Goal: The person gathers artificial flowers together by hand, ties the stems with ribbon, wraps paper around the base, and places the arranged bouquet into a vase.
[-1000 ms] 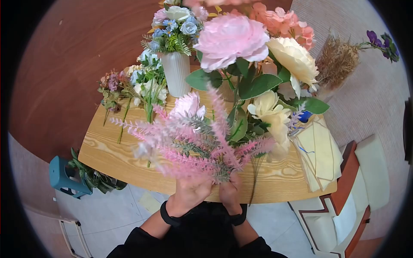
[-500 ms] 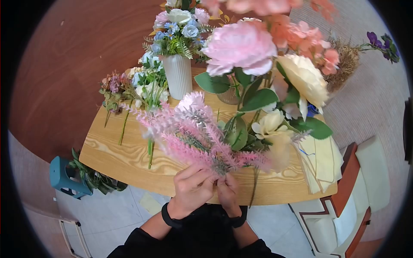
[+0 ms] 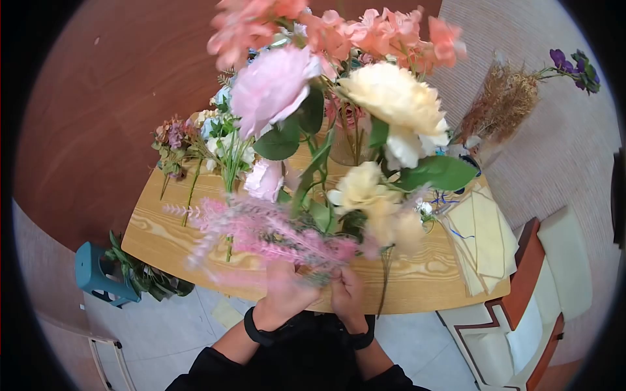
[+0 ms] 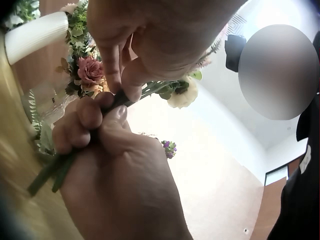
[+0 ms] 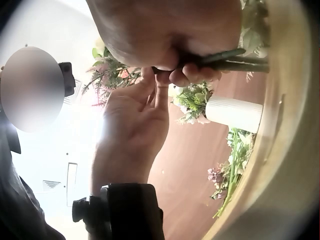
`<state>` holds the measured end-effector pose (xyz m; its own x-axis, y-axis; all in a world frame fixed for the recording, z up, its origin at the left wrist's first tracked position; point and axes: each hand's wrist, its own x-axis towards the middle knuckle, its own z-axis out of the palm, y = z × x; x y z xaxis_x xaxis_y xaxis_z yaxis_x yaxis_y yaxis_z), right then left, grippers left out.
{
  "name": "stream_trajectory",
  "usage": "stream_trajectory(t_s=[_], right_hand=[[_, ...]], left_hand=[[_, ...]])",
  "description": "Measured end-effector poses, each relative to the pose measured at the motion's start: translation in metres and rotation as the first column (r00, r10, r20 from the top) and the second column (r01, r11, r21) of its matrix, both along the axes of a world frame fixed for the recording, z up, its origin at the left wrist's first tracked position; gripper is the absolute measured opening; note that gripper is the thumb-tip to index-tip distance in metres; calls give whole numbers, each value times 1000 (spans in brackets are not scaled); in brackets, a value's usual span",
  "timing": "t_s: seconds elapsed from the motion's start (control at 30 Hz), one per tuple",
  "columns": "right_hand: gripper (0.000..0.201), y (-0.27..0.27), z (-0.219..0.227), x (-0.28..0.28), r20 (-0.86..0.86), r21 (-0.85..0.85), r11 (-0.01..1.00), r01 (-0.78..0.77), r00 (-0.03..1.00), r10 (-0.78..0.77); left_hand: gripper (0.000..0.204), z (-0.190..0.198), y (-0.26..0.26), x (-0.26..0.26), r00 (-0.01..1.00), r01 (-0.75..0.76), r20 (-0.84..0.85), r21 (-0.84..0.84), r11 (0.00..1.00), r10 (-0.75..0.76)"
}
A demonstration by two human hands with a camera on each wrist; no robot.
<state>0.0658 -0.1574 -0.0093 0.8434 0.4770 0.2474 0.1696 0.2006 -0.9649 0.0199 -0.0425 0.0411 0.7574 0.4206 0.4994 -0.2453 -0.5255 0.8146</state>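
Observation:
Both hands hold a bouquet of artificial flowers over the table's near edge. It has a large pink rose (image 3: 274, 91), a big cream bloom (image 3: 394, 94), smaller pale yellow flowers (image 3: 362, 189), coral blossoms (image 3: 391, 39) and feathery pink sprays (image 3: 261, 228) hanging low over the fingers. My right hand (image 3: 347, 290) wraps around the bundled green stems (image 5: 245, 64), whose cut ends stick out below the fist. Just above that fist, my left hand (image 3: 285, 290) pinches the stems between thumb and fingers, seen best in the right wrist view (image 5: 132, 112). Pink sprays partly cover the left fingers.
Loose flower bunches (image 3: 173, 140) lie on the wooden table (image 3: 163, 238) at the left. A white ribbed vase (image 5: 234, 111) stands behind the bouquet. Pale yellow sheets (image 3: 486, 241) are stacked at the right, near dried grass (image 3: 502, 98). A teal stool (image 3: 98, 274) stands on the floor.
The bouquet's heads first shifted slightly right, then swung left as the bouquet turned; the coral blossoms now spread across the top, hiding the white vase. Both hands stay nearly in place, keeping the stems.

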Motion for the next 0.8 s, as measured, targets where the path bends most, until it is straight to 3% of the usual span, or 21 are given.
stream_trajectory(t_s=[0.07,0.1,0.13,0.17,0.2,0.23,0.27,0.3,0.37,0.4,0.43,0.47,0.5,0.53,0.6,0.63,0.8], right_hand=[[16,0,19,-6,71,15,999,51,996,-52],[16,0,9,-6,71,16,999,51,996,-52],[14,2,0,-6,120,-5,996,90,989,-89],[14,4,-6,-7,171,-24,991,128,978,-122],[20,6,-11,-6,184,5,983,181,967,-179],[19,3,-14,-6,62,-15,996,92,994,-91],[18,1,-17,-7,-65,-25,1000,0,998,-2],[18,3,-17,-8,-66,-25,1000,-4,998,2],[15,10,-12,-12,100,-19,981,192,977,-189],[15,11,-14,-13,99,-16,981,195,976,-193],[15,11,-17,-14,89,-13,976,217,972,-215],[16,11,-18,-15,82,-13,972,235,969,-233],[15,14,-17,-14,-46,5,979,206,978,-206],[15,15,-22,-13,-42,7,979,203,978,-203],[13,12,-48,-19,198,18,981,195,961,-195],[13,10,-59,-22,190,14,980,197,962,-196],[14,6,-95,-27,-262,-8,999,39,964,-40]], left_hand=[[16,33,-2,-6,977,143,-143,-108,984,-158],[16,24,2,-8,977,143,-143,-107,984,-158],[21,17,10,-9,979,190,-135,369,910,-149],[26,12,14,-11,982,187,-124,760,623,-144],[26,11,15,-14,983,183,-121,762,621,-141],[28,31,14,-17,936,346,-247,535,771,-250],[30,43,14,-19,863,470,-332,249,847,-382],[33,-17,24,-19,931,366,-242,579,729,-275],[34,-10,20,-19,945,324,-235,594,737,-226],[35,-6,19,-18,957,286,-228,610,739,-181],[37,-19,21,-17,859,436,-489,550,712,-148],[37,-28,21,-18,860,435,-488,550,713,-148],[37,-35,22,-18,929,339,-365,764,549,-65],[37,-38,22,-16,976,210,-218,916,341,-15],[37,-42,23,-16,971,230,-237,900,371,-27],[37,-45,23,-17,967,244,-252,882,402,-35],[36,-52,21,-14,951,294,-299,787,543,-81]])
